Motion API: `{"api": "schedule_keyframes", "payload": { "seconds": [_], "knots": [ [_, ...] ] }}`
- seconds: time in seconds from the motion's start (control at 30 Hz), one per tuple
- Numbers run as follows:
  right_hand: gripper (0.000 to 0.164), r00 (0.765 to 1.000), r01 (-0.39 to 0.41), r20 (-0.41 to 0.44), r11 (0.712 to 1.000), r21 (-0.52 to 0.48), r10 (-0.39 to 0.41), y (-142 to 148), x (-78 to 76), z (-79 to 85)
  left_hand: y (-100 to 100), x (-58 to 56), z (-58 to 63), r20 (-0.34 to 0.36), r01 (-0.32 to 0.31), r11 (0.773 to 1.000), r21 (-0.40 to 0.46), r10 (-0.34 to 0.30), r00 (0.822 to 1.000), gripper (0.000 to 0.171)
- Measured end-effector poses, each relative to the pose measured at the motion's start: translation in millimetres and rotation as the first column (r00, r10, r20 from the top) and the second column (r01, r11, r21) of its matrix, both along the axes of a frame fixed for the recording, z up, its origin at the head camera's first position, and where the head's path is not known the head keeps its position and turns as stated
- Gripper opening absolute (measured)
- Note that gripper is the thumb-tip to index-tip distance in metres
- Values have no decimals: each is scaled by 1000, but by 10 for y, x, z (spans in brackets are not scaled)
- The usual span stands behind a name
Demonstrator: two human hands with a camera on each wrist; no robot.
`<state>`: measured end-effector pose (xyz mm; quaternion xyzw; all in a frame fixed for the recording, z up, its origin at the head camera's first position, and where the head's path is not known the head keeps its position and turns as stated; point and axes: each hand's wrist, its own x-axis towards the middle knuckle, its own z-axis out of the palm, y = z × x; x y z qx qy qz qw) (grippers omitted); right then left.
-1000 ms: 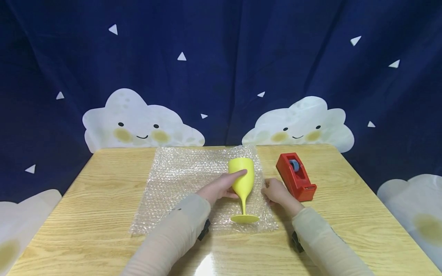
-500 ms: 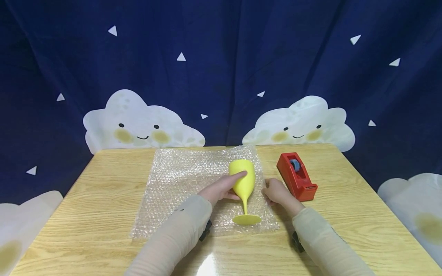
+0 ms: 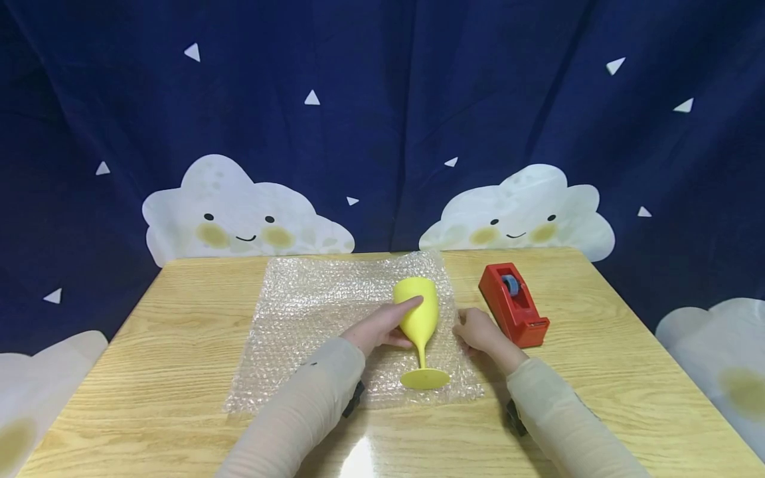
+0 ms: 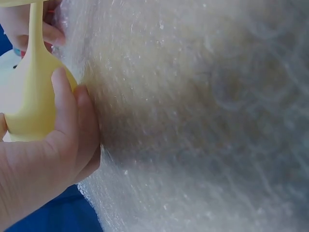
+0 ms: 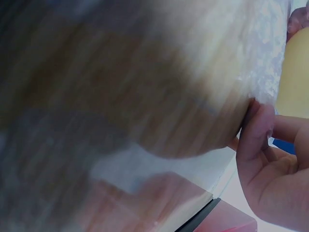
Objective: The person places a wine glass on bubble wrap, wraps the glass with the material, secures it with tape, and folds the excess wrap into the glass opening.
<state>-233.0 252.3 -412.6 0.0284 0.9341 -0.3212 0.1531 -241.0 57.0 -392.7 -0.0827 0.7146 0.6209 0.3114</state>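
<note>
A yellow plastic goblet (image 3: 418,318) is held over a sheet of bubble wrap (image 3: 323,305), bowl toward the far side and foot toward the near side. My left hand (image 3: 385,324) grips its bowl from the left, thumb across the upper side. In the left wrist view, fingers curl around the bowl (image 4: 36,96) close above the wrap. To the right, my right hand (image 3: 478,332) pinches the right edge of the wrap between thumb and fingers. The right wrist view shows the film (image 5: 268,87) caught at the fingertips.
A red tape dispenser (image 3: 514,305) with a blue roll stands just right of my right hand. The wrap lies on a wooden table (image 3: 179,332). A dark blue curtain (image 3: 370,133) with cloud prints hangs behind the table's far edge.
The goblet and left hand have shifted only very slightly. My right hand keeps its pinch on the wrap's edge in the same place.
</note>
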Motion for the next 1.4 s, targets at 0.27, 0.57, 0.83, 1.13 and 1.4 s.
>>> {"api": "schedule_keyframes", "payload": {
  "seconds": [0.27,0.57,0.83,1.13,1.4],
  "knots": [
    [13,999,20,46,999,-46,-18,41,-27,-2,-29,-4,-24,-23,-3,999,-41,2,1000,66],
    [17,999,15,38,994,-109,-11,63,-2,51,-39,2,-23,-27,-2,999,-54,1,1000,62],
    [39,999,-1,34,993,-114,5,59,-13,114,-44,-9,-19,-18,-2,998,-58,0,1000,62],
    [47,1000,-18,-11,1000,-21,18,26,-41,162,-54,-10,-18,-25,-14,997,-79,12,1000,64],
    [37,990,-71,-128,994,-82,60,-24,-22,168,-97,-29,-15,-22,-6,997,-81,5,1000,65]
  ]
}}
